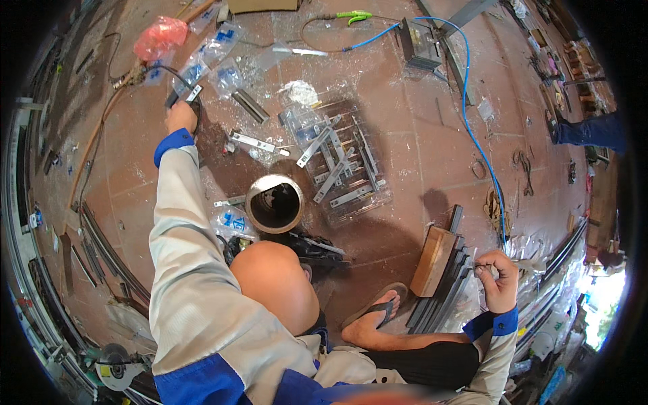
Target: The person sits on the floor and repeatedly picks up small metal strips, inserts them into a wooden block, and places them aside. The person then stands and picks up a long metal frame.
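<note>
My left hand (182, 118) is stretched out to the far left, its fingers closed round a dark object whose kind is unclear. Beside those fingers shows a short silver metal strip (194, 93), and a dark cord runs up to the same spot. At the right, my right hand (498, 280) is held in a pinch above dark metal bars (442, 297) and a wooden block (432, 262). Something small and greyish is between its fingertips, too small to name. In front of my knee stands an open round cylinder (295, 223). Beyond it, flat silver strips (331, 155) lie crossed on clear plastic.
A blue hose (466, 88) curves along the right to a green air gun (354, 15). A dark metal box (420, 47) stands at the back. Plastic bags and a pink bag (160, 38) lie far left. Another person's leg (587, 133) shows at the right, a circular saw (116, 368) lower left.
</note>
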`<control>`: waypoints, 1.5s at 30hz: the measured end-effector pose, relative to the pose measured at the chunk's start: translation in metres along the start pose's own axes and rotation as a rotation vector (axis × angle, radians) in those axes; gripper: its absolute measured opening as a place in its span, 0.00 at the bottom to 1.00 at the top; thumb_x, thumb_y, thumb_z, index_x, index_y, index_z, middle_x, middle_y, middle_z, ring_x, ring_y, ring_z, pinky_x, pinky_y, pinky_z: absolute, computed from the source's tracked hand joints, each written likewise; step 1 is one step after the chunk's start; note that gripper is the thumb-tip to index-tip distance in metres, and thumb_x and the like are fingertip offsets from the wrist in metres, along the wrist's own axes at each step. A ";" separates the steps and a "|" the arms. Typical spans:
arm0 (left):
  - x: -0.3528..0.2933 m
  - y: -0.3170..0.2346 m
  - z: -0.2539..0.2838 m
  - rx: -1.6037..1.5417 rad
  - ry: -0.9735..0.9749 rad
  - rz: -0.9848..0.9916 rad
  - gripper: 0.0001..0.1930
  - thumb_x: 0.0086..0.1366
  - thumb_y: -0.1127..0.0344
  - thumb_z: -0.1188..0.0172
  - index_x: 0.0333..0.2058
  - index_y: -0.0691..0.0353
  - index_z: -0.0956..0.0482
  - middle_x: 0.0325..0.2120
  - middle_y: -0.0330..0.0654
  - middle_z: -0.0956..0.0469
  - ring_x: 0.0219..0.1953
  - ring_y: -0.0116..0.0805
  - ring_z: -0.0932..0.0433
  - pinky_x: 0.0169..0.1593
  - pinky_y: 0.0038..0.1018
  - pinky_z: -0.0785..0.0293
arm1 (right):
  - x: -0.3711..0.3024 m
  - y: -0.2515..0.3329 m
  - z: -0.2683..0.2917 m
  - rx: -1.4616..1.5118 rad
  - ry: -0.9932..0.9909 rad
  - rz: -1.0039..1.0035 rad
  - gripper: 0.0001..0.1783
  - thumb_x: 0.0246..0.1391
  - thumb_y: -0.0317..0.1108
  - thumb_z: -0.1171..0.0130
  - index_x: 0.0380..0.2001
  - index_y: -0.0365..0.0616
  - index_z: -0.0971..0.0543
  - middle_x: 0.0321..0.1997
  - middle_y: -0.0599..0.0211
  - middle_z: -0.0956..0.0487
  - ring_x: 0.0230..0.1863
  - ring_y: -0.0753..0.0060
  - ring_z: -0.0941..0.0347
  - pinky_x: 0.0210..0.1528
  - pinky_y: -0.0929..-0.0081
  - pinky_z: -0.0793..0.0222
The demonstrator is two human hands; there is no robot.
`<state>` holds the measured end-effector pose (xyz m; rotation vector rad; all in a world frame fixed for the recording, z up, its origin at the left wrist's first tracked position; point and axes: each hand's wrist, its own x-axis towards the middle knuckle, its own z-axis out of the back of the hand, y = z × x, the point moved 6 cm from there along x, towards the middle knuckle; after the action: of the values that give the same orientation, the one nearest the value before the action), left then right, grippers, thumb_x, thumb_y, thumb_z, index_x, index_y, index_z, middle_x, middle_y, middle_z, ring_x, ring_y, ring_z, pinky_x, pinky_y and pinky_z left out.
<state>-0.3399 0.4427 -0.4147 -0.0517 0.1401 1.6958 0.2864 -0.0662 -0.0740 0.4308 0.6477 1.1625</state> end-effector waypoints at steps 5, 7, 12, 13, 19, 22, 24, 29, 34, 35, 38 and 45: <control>-0.021 0.014 -0.018 0.068 -0.131 -0.030 0.13 0.74 0.66 0.46 0.53 0.61 0.22 0.54 0.52 0.17 0.59 0.59 0.19 0.59 0.60 0.24 | 0.008 -0.006 -0.005 0.008 0.003 -0.059 0.07 0.53 0.20 0.31 0.36 0.38 0.16 0.36 0.60 0.16 0.40 0.63 0.19 0.47 0.69 0.27; -0.024 0.014 -0.011 -0.005 -0.182 -0.024 0.13 0.72 0.66 0.44 0.52 0.60 0.22 0.52 0.53 0.17 0.56 0.62 0.18 0.57 0.59 0.22 | 0.006 0.000 -0.005 0.005 0.012 -0.055 0.06 0.54 0.20 0.31 0.36 0.37 0.16 0.36 0.60 0.16 0.40 0.63 0.19 0.47 0.69 0.27; -0.065 -0.033 0.027 -0.371 -0.141 -0.229 0.16 0.65 0.65 0.38 0.51 0.59 0.23 0.43 0.58 0.14 0.46 0.68 0.16 0.52 0.55 0.20 | -0.014 0.008 -0.002 0.016 0.007 -0.028 0.06 0.53 0.20 0.32 0.35 0.37 0.17 0.36 0.59 0.16 0.39 0.62 0.19 0.47 0.69 0.26; -0.085 -0.050 0.034 -0.341 -0.021 -0.403 0.18 0.64 0.64 0.38 0.52 0.57 0.23 0.42 0.59 0.13 0.46 0.66 0.15 0.52 0.55 0.20 | -0.018 0.011 0.000 0.012 0.002 -0.007 0.06 0.53 0.19 0.33 0.36 0.37 0.17 0.36 0.60 0.16 0.39 0.63 0.19 0.47 0.69 0.26; -0.151 -0.121 0.009 -0.162 0.237 -0.715 0.20 0.64 0.63 0.34 0.55 0.48 0.16 0.43 0.53 0.12 0.48 0.58 0.13 0.51 0.51 0.18 | -0.055 0.024 0.020 -0.060 -0.070 0.049 0.07 0.53 0.20 0.33 0.37 0.36 0.16 0.34 0.60 0.17 0.38 0.63 0.19 0.45 0.70 0.26; -0.150 -0.114 -0.005 -0.035 0.188 -0.732 0.17 0.66 0.63 0.36 0.54 0.47 0.15 0.44 0.52 0.11 0.48 0.57 0.13 0.50 0.50 0.18 | -0.065 0.022 0.026 -0.094 -0.098 0.089 0.08 0.52 0.19 0.33 0.37 0.37 0.16 0.34 0.60 0.17 0.38 0.62 0.19 0.45 0.69 0.26; -0.158 -0.129 0.013 -0.042 0.186 -0.745 0.17 0.67 0.63 0.37 0.53 0.47 0.14 0.43 0.52 0.11 0.47 0.58 0.13 0.50 0.52 0.18 | -0.082 0.015 0.030 -0.104 -0.099 0.060 0.08 0.52 0.20 0.32 0.37 0.38 0.15 0.34 0.59 0.17 0.38 0.58 0.19 0.44 0.67 0.26; -0.183 -0.183 0.086 -0.143 0.168 -0.868 0.18 0.65 0.56 0.32 0.52 0.52 0.14 0.42 0.54 0.12 0.47 0.59 0.13 0.50 0.53 0.19 | -0.112 0.013 0.043 -0.127 -0.143 0.129 0.07 0.54 0.23 0.32 0.38 0.38 0.15 0.35 0.57 0.17 0.39 0.53 0.19 0.45 0.65 0.25; -0.224 -0.257 0.177 -0.578 0.078 -0.862 0.23 0.69 0.51 0.31 0.54 0.61 0.15 0.41 0.57 0.13 0.47 0.58 0.13 0.52 0.47 0.20 | -0.118 0.023 0.052 -0.125 -0.204 0.212 0.06 0.58 0.25 0.33 0.38 0.37 0.16 0.37 0.56 0.16 0.41 0.54 0.18 0.46 0.64 0.25; -0.233 -0.276 0.194 -0.723 0.079 -0.857 0.21 0.70 0.51 0.32 0.53 0.61 0.15 0.41 0.54 0.12 0.45 0.53 0.14 0.51 0.44 0.21 | -0.121 0.030 0.056 -0.104 -0.228 0.214 0.06 0.60 0.26 0.34 0.39 0.37 0.16 0.37 0.58 0.15 0.41 0.56 0.18 0.45 0.64 0.25; -0.262 -0.316 0.248 -1.189 0.175 -0.837 0.18 0.76 0.52 0.36 0.52 0.59 0.14 0.38 0.43 0.14 0.40 0.38 0.17 0.47 0.36 0.22 | -0.108 0.035 0.051 0.153 -0.316 0.267 0.09 0.67 0.29 0.38 0.48 0.39 0.19 0.40 0.61 0.14 0.41 0.64 0.17 0.45 0.67 0.25; -0.457 -0.353 0.383 -1.835 0.756 -0.676 0.14 0.82 0.58 0.42 0.55 0.60 0.16 0.28 0.30 0.28 0.27 0.23 0.27 0.32 0.23 0.25 | -0.074 0.086 0.007 1.277 -0.286 0.088 0.18 0.75 0.35 0.42 0.62 0.43 0.30 0.34 0.68 0.20 0.27 0.77 0.24 0.27 0.76 0.28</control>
<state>0.0870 0.0833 -0.0044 -1.8428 -0.8161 0.5545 0.2125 -0.1053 0.0030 1.6758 1.0704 0.6078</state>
